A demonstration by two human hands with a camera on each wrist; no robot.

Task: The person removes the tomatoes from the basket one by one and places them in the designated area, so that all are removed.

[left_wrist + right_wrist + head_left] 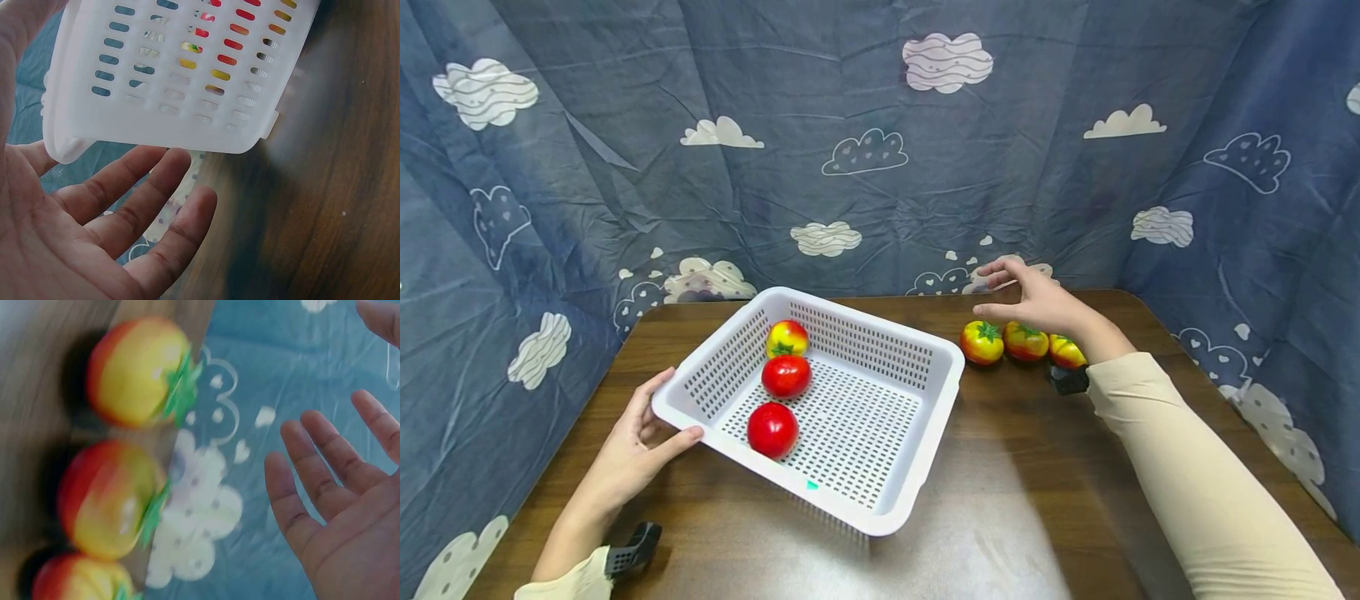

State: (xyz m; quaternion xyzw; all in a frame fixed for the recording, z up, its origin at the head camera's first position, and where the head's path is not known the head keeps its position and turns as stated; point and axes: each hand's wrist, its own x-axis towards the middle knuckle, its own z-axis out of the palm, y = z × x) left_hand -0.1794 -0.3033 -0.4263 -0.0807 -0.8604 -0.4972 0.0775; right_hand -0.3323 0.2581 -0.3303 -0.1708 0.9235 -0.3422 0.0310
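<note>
A white perforated plastic basket (850, 287) stands askew on the wooden table. My left hand (628, 450) grips the rim at its left corner, with the thumb over the edge; in the left wrist view several fingers (128, 215) are spread beside the basket wall (169, 125). Inside, along the left side, lie a red-and-yellow tomato (787, 339) with green leaves and two red tomatoes (786, 377). My right hand (1033, 298) hovers with relaxed fingers, holding nothing, over a row of red-and-yellow tomatoes (982, 343) with green leaves, apart from them in the right wrist view.
The row of three tomatoes sits at the table's back right, just right of the basket. A blue cloth (865, 208) with white clouds hangs behind and along both sides. Brown tabletop (1000, 450) extends in front of the row. A black wrist device (634, 550) sits on the left wrist.
</note>
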